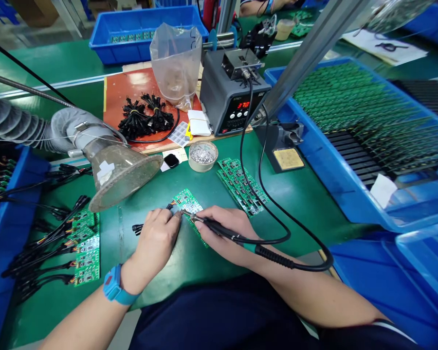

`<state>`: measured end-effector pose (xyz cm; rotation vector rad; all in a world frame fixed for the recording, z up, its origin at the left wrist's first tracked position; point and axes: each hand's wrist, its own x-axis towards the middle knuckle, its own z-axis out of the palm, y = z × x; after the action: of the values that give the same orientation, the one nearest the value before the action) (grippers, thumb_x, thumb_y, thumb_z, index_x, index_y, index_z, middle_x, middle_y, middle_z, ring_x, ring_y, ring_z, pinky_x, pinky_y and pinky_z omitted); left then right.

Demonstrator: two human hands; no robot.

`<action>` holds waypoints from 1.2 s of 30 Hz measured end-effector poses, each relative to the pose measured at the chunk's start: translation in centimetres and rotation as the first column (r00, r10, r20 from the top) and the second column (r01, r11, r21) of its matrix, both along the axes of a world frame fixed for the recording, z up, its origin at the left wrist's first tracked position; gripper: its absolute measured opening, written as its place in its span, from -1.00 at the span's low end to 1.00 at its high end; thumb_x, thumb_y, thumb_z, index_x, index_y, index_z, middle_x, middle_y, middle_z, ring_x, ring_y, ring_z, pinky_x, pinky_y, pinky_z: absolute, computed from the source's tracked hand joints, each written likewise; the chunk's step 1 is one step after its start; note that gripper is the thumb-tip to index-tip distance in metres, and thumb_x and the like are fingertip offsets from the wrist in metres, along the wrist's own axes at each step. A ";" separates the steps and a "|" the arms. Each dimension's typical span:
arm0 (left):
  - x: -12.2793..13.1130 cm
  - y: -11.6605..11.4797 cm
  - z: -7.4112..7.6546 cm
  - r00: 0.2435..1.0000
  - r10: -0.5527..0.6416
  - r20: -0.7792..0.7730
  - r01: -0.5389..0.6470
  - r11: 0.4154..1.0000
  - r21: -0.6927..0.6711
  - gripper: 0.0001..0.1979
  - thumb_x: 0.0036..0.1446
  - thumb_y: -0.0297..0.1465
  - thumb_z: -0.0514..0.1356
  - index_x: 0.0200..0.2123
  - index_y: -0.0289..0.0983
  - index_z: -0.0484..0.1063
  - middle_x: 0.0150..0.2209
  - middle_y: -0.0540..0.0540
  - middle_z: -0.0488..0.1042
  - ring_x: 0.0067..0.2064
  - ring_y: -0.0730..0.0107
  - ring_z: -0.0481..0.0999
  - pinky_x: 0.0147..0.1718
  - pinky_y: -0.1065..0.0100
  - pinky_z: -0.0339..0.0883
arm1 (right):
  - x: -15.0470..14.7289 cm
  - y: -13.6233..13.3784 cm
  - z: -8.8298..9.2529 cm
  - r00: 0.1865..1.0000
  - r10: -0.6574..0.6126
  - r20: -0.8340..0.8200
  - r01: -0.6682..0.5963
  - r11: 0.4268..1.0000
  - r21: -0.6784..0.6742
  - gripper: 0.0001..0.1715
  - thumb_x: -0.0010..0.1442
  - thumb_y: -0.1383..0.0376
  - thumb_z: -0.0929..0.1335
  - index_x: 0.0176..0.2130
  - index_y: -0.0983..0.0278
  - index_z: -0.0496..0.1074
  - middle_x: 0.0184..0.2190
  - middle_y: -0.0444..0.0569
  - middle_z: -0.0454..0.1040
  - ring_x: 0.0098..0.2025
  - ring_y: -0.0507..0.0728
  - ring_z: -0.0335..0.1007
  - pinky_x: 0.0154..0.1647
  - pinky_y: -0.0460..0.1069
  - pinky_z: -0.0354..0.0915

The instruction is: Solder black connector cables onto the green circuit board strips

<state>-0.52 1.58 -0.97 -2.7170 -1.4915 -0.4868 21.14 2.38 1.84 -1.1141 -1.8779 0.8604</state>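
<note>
My right hand [226,231] is closed around a black soldering iron [219,227], its tip touching the edge of a small green circuit board [189,201] on the green mat. My left hand [156,238] is closed, fingers pinched on a black cable [137,227] whose coloured wires meet that board's left edge. A blue watch sits on my left wrist. The iron's black cord [277,228] loops up to the grey soldering station [230,95], which reads 370.
A fume extractor funnel [122,172] hangs just left above the board. Finished boards with cables [83,245] lie left; a board stack [241,184], a solder tin [203,155] and an iron stand [284,146] sit right. Blue trays [350,184] flank the bench.
</note>
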 end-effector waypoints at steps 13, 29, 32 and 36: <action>0.0 0.1 0.1 1.000 0.002 -0.013 -0.003 1.000 -0.026 -0.75 0.44 -0.41 0.08 -0.06 -0.35 0.55 -0.38 -0.11 0.39 -0.31 0.22 0.30 -0.32 0.24 0.16 | 0.4 0.5 1.2 0.998 -0.071 0.002 0.070 0.996 0.053 -0.93 0.32 0.31 0.39 -0.18 0.21 0.52 -0.48 -0.17 0.55 -0.50 0.00 0.45 -0.42 -0.11 0.34; 0.3 0.2 0.4 0.990 0.051 0.135 -0.046 0.998 -0.038 -0.83 0.39 -0.42 0.14 -0.17 -0.36 0.51 -0.35 -0.14 0.46 -0.22 0.16 0.39 -0.21 0.16 0.26 | 0.1 1.3 -1.1 0.995 -0.095 0.019 0.093 0.991 0.097 -0.78 0.40 0.22 0.35 0.02 0.20 0.46 -0.25 -0.06 0.65 -0.29 0.09 0.61 -0.22 -0.05 0.51; 0.4 0.4 0.4 0.979 0.067 0.194 -0.060 0.997 -0.045 -0.91 0.36 -0.45 0.18 -0.18 -0.33 0.49 -0.32 -0.15 0.48 -0.10 0.08 0.39 -0.09 0.07 0.29 | -0.3 1.3 -2.7 0.992 -0.056 0.112 0.044 0.993 0.105 -0.64 0.42 0.21 0.33 0.16 0.20 0.39 -0.09 0.00 0.66 -0.12 0.15 0.65 -0.05 0.01 0.55; 0.3 0.6 0.2 0.956 0.039 0.291 -0.019 0.997 -0.073 -0.94 0.35 -0.48 0.17 -0.18 -0.33 0.45 -0.30 -0.16 0.46 -0.11 0.12 0.38 -0.10 0.11 0.36 | -0.7 1.2 -4.1 0.985 -0.042 0.170 0.016 0.988 0.151 -0.57 0.42 0.21 0.34 0.22 0.25 0.35 0.02 0.07 0.62 -0.01 0.18 0.63 0.03 0.02 0.55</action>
<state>-0.18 2.15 -0.79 -2.7666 -1.6346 -0.8862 20.45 3.55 -2.28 -1.1507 -2.0262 0.6114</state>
